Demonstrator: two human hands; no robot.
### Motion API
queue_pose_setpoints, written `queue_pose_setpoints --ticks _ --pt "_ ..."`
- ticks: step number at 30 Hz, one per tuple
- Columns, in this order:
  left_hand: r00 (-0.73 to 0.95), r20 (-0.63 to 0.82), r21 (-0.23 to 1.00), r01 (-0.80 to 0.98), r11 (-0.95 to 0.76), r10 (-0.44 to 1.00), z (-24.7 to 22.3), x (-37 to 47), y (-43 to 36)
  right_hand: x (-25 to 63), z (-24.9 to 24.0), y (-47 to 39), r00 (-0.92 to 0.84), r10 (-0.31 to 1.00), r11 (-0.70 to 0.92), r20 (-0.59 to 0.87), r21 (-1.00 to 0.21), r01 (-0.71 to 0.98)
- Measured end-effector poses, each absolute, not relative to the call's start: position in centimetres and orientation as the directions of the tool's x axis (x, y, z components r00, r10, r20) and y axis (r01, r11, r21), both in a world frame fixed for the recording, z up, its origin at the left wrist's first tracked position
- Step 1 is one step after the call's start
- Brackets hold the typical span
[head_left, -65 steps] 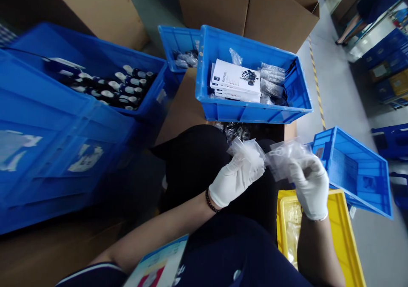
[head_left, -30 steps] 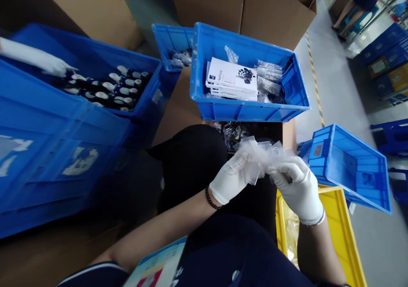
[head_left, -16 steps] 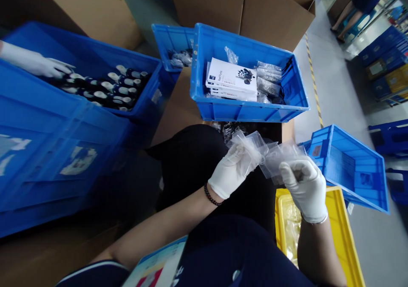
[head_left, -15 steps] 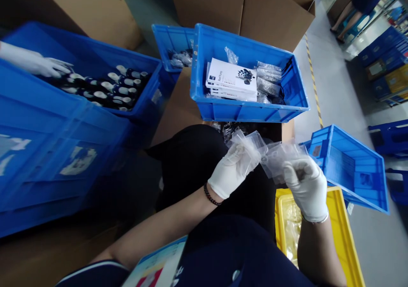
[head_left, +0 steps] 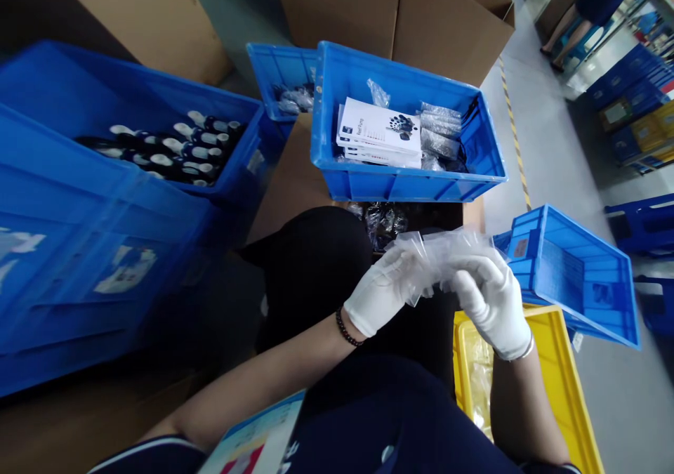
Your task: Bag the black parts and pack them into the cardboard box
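Both my hands wear white gloves and meet above my lap. My left hand [head_left: 382,288] is closed on clear plastic bags [head_left: 421,260]. Facing it, my right hand [head_left: 489,298] also grips clear bags, its fingers curled with the thumb below. The bags overlap between the hands, so where one bunch ends I cannot tell. Whatever is inside them is too blurred to make out. Just beyond the hands stands a blue crate [head_left: 411,187] with printed booklets [head_left: 376,128] and bubble-wrapped items [head_left: 441,126]. Below my right forearm sits a yellow crate [head_left: 566,383] containing clear bags.
At left, a blue crate [head_left: 179,84] holds several dark parts with white ends [head_left: 189,147]. A smaller blue crate [head_left: 281,56] stands behind. Cardboard boxes [head_left: 342,10] rise at the back. On the right floor is another blue crate [head_left: 584,277]. A person [head_left: 600,0] is in the far right.
My hands have come closer, and the bags now overlap. The right hand has shifted left and turned. Another person's gloved hand at the left crate has gone out of view.
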State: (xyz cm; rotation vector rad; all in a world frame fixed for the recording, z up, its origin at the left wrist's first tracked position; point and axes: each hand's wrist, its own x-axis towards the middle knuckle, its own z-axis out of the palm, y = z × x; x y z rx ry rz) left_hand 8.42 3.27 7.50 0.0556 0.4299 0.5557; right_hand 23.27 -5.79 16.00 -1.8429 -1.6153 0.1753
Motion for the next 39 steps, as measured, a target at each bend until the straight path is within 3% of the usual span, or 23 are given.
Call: queue_pose_setpoints --ticks 7,13,19,22,25,27,32,35,39 --pt "0.832 -0.345 0.131 -0.416 0.900 0.434 7.2 8.2 3.7 23.2 15.6 -5.5 0.354 0.872 -0.115 0.338 -0.562 0.819" --pt "0.793 -0.376 0.152 -0.458 0.876 0.480 7.8 8.7 3.5 23.2 15.4 -5.3 0.332 0.893 -0.086 0.305 -0.607 0.790" --pt "0.703 -0.557 0.073 -0.490 0.868 0.443 8.1 8.6 4.2 24.7 14.6 -5.9 0.555 0.751 -0.238 0.358 -0.637 0.733" --pt "0.679 -0.633 -0.006 -0.485 0.874 0.372 9.0 8.6 4.6 25.6 14.1 -5.9 0.495 0.752 -0.124 0.435 -0.644 0.755" --pt "0.706 -0.597 -0.014 -0.484 0.875 0.381 9.3 8.8 4.5 25.5 14.2 -5.8 0.235 0.867 0.057 0.440 -0.557 0.829" --pt "0.742 -0.536 -0.005 -0.481 0.877 0.404 8.8 8.8 4.2 24.9 14.4 -5.7 0.179 0.904 0.082 0.389 -0.568 0.819" --pt "0.818 -0.396 0.030 -0.442 0.896 0.417 7.7 8.6 3.6 23.1 14.5 -5.2 0.282 0.898 -0.036 0.338 -0.583 0.812" --pt "0.854 -0.362 -0.018 -0.408 0.913 0.374 7.8 8.5 3.7 22.8 14.5 -4.9 0.335 0.879 -0.088 0.338 -0.577 0.812" --pt "0.838 -0.415 -0.100 -0.429 0.898 0.354 8.1 8.5 4.3 23.5 14.2 -5.1 0.372 0.841 -0.126 0.393 -0.526 0.841"
